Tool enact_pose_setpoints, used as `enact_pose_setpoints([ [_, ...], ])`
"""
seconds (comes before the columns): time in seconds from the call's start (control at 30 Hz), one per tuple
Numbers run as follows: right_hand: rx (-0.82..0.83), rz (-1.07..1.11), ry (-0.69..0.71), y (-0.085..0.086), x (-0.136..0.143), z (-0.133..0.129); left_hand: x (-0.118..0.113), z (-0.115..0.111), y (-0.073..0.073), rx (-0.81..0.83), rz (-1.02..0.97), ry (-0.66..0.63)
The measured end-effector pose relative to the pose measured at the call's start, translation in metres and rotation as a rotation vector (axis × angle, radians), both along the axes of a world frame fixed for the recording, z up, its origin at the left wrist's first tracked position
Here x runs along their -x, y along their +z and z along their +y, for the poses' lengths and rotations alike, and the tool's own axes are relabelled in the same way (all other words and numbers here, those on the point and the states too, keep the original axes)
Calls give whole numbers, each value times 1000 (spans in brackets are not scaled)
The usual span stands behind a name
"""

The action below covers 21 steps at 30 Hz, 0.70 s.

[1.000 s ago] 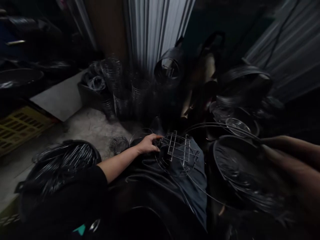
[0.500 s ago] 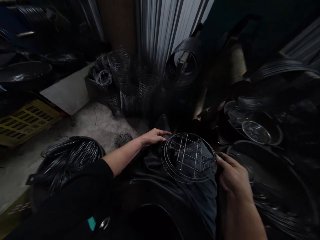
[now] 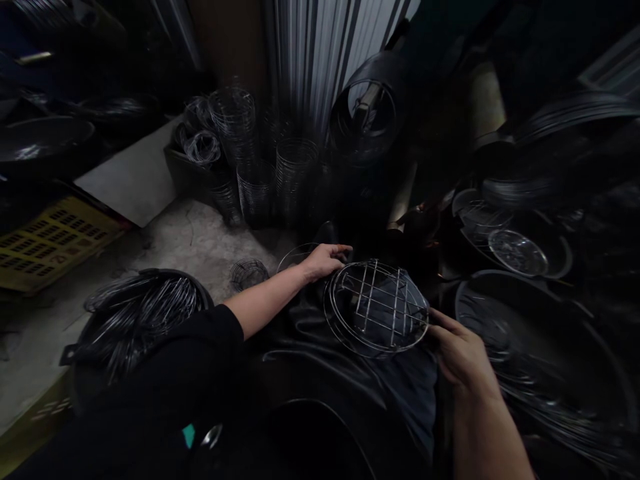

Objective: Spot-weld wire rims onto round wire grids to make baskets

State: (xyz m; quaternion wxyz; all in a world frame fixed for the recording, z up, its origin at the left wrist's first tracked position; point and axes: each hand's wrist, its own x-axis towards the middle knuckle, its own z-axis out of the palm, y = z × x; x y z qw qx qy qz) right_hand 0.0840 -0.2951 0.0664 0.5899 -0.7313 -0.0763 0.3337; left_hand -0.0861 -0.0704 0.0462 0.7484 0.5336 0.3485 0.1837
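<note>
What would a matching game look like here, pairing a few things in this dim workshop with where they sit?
Things:
1. round wire rack
2. yellow crate
3. tub of black wire
4. stacks of wire rings

Places:
a. far left, on the floor
b. at the back, before the corrugated wall
c. between the left hand and right hand, on the lap
d. left of the left forearm

Pairs: 1-c, 2-a, 3-d, 4-b

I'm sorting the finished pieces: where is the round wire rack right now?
In the head view the round wire rack lies centre frame on the person's lap, between the left hand and right hand.
</note>
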Motion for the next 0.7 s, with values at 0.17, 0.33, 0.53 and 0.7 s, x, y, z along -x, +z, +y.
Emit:
enact_pose_setpoints([
  [0.17,-11,34,-37,2,1,-2,-3,-3,-4,43,-23,-79],
  [0.33,-45,25,-47,3,3,-6,1,-2,-7,99,-110,-103],
  [0.53,64,-21,23,3,1,-6,3,-1,-10,94,-152,-163],
  [0.7,245,-175,155,4,-2,-6,6,5,-9,-66,-44,-272],
])
